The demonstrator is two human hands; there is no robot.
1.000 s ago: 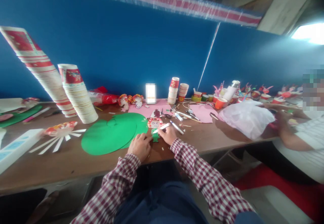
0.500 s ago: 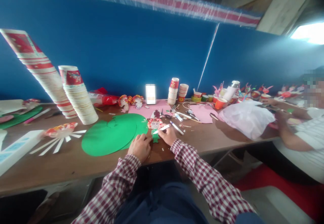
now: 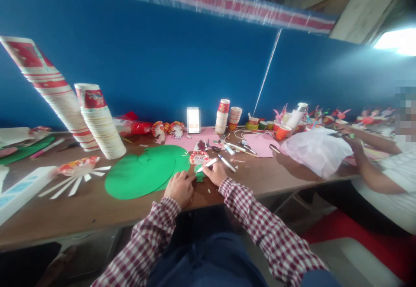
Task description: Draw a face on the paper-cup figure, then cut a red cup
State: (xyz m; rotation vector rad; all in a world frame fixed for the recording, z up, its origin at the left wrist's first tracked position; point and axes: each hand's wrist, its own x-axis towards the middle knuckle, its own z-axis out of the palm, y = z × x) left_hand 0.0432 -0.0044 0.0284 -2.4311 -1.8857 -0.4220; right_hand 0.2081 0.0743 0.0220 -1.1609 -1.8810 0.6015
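A small paper figure with a drawn face (image 3: 199,159), a red-and-orange rim and a green body (image 3: 199,177) lies on the brown table between my hands. My right hand (image 3: 215,173) is closed on a white marker (image 3: 208,165), whose tip points down-left at the green body. Beside the figure's left edge, my left hand (image 3: 180,186) rests on the table with its fingers bent and close together; whether it presses on the figure's edge is hard to tell. Large green paper rounds (image 3: 143,172) lie left of my left hand.
Tall stacks of paper cups (image 3: 100,122) stand at the left. Behind the figure are pink paper (image 3: 260,144), another marker (image 3: 227,164) and scraps. A white plastic bag (image 3: 316,150) sits to the right, near a person's arm (image 3: 373,172). A blue wall (image 3: 169,57) rises behind.
The marker in my right hand has tilted and shifted very slightly over the green body. At the far right, the other person has moved a little. My left hand stays where it was.
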